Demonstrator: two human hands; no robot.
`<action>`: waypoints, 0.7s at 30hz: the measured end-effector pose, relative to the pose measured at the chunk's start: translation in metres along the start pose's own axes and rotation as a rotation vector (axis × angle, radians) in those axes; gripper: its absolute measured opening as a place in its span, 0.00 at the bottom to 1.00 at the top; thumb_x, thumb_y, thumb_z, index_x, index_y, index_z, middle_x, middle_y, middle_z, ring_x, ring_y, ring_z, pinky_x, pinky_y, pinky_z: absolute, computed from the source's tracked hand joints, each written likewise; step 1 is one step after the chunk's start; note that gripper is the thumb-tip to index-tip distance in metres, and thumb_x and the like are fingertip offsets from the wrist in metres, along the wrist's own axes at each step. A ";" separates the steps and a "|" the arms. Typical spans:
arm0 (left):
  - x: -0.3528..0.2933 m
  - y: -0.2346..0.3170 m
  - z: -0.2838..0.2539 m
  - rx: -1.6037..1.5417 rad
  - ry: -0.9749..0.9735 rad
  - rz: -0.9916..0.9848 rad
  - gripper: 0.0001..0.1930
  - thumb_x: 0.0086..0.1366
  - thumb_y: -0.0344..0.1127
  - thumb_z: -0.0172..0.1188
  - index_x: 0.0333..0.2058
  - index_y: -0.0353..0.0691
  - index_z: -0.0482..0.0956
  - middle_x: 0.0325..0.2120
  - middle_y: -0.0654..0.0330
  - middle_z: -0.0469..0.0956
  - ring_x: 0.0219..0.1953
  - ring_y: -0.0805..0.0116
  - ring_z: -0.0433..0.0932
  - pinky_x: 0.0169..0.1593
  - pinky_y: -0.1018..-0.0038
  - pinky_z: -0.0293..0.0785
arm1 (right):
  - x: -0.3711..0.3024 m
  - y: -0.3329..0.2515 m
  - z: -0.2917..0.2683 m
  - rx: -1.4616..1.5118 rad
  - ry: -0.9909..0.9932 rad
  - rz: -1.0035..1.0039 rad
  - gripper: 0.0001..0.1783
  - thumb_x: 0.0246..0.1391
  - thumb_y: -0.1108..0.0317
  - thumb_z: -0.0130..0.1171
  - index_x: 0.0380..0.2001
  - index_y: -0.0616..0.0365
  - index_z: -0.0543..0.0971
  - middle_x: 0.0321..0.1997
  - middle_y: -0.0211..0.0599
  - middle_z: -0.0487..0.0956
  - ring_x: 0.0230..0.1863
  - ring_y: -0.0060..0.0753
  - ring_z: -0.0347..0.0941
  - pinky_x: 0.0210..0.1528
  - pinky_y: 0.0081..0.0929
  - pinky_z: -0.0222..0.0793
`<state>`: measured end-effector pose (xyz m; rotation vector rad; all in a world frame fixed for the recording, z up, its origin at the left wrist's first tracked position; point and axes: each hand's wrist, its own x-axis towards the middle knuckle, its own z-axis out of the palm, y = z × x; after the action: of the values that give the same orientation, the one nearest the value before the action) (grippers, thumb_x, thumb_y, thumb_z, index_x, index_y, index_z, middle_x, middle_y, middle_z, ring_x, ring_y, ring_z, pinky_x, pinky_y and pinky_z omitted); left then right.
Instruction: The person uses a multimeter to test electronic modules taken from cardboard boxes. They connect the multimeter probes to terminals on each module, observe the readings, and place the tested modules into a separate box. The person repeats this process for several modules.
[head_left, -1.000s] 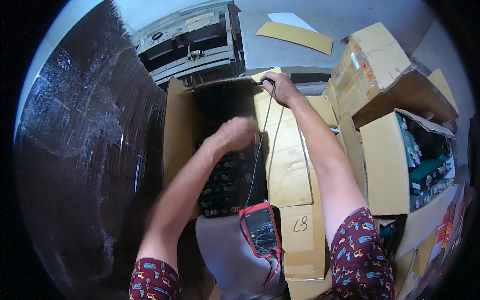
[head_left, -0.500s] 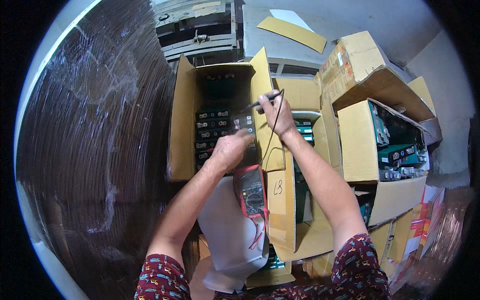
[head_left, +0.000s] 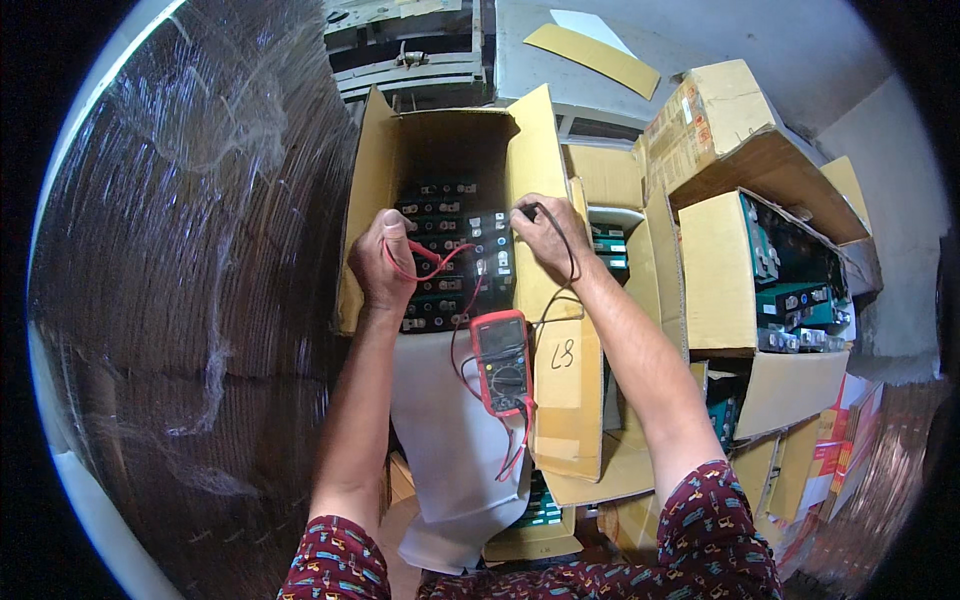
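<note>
An open cardboard box (head_left: 372, 150) stands before me with several dark battery cells (head_left: 430, 284) in it, metal terminals facing up. My left hand (head_left: 382, 262), over the box's left side, is closed on a red test probe (head_left: 427, 254). Its red lead loops over the cells. At the right side of the box, my right hand (head_left: 548, 234) grips a black test probe (head_left: 531, 211), mostly covered by the fingers. Whether either tip touches a terminal I cannot make out. Just below the cells lies a red-edged multimeter (head_left: 502, 362) with both leads running from it.
White sheet material (head_left: 450, 430) hangs below the box. To the right is another open carton (head_left: 570, 400) with green cells, and beyond it a tilted box (head_left: 716, 285) of cells. Dark film-wrapped goods (head_left: 210, 300) fill the left. A yellow strip (head_left: 592, 60) lies at the back.
My left hand has moved left and up from the middle of the box, and the red probe now shows in it. My right hand has come down slightly with the black probe.
</note>
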<state>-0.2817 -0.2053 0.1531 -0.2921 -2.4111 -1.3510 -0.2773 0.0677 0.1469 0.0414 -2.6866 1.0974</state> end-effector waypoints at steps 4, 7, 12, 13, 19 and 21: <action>-0.024 0.013 0.018 -0.483 -0.082 -0.179 0.31 0.80 0.58 0.43 0.41 0.32 0.83 0.29 0.65 0.80 0.31 0.77 0.75 0.35 0.75 0.72 | -0.003 0.024 -0.001 0.105 -0.054 0.097 0.15 0.57 0.57 0.60 0.38 0.56 0.87 0.33 0.46 0.87 0.37 0.45 0.86 0.42 0.37 0.80; -0.048 0.003 0.030 -0.583 -0.188 -0.306 0.31 0.80 0.58 0.45 0.42 0.32 0.83 0.29 0.64 0.80 0.31 0.77 0.76 0.35 0.76 0.74 | -0.001 0.023 0.000 0.119 -0.069 0.113 0.16 0.57 0.57 0.60 0.39 0.56 0.87 0.33 0.45 0.87 0.38 0.44 0.86 0.43 0.37 0.79; -0.064 -0.006 0.042 -0.553 -0.162 -0.345 0.31 0.79 0.57 0.45 0.41 0.32 0.84 0.28 0.62 0.82 0.30 0.74 0.80 0.35 0.76 0.76 | -0.005 0.017 0.000 0.057 -0.039 0.068 0.17 0.59 0.61 0.58 0.38 0.64 0.86 0.33 0.47 0.87 0.36 0.38 0.85 0.41 0.32 0.78; -0.066 -0.007 0.045 -0.573 -0.149 -0.349 0.30 0.79 0.57 0.46 0.42 0.32 0.84 0.29 0.62 0.82 0.31 0.74 0.80 0.36 0.76 0.76 | -0.004 0.017 -0.001 0.048 -0.044 0.062 0.17 0.59 0.61 0.58 0.38 0.64 0.86 0.33 0.47 0.87 0.36 0.38 0.85 0.41 0.32 0.78; -0.071 -0.014 0.048 -0.548 -0.160 -0.335 0.18 0.77 0.44 0.56 0.45 0.33 0.84 0.32 0.65 0.83 0.33 0.78 0.79 0.38 0.77 0.76 | -0.004 0.014 -0.003 0.045 -0.079 0.092 0.16 0.58 0.59 0.59 0.40 0.57 0.87 0.35 0.45 0.88 0.39 0.43 0.86 0.45 0.36 0.80; -0.073 -0.015 0.050 -0.484 -0.191 -0.312 0.13 0.75 0.39 0.60 0.46 0.34 0.84 0.33 0.66 0.83 0.34 0.79 0.78 0.38 0.78 0.76 | -0.003 0.016 -0.002 0.039 -0.086 0.098 0.16 0.57 0.58 0.60 0.41 0.54 0.88 0.36 0.43 0.88 0.41 0.45 0.86 0.47 0.38 0.80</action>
<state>-0.2309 -0.1712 0.0876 -0.1755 -2.3128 -2.1381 -0.2753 0.0804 0.1367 -0.0370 -2.7692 1.2037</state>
